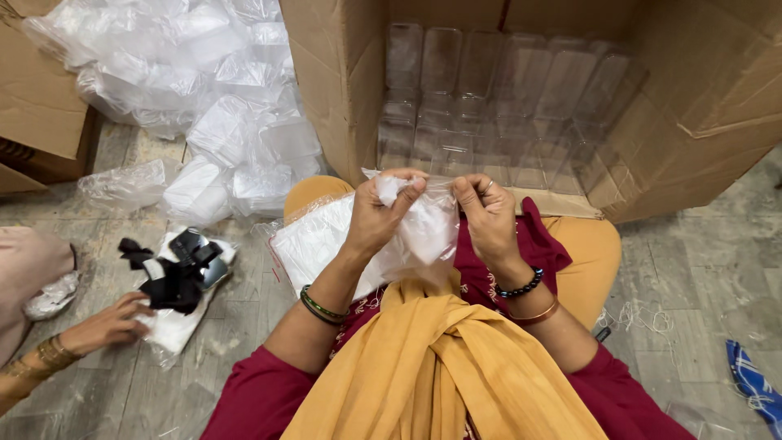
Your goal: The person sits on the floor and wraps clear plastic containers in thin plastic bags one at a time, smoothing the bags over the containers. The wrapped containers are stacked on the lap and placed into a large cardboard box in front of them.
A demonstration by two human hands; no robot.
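— Both hands are up in front of us: our left hand [379, 213] pinches the top edge of a thin clear plastic bag [423, 224] holding something white, and our right hand [487, 216] pinches the same edge just to the right.

— So the bag sits between our two hands?

— Yes, it hangs from both pinches, its mouth running left to right, its body dropping toward our lap. Neither hand is nearer; they share the edge.

— What lies about it?

— A white stack [314, 240] rests on our knee, to the left and below. Beyond our hands a cardboard box [342, 90] holds clear plastic cases [489, 98]. At far left, another person's hand [110, 324] touches black parts [175, 273] on the floor [684, 269].
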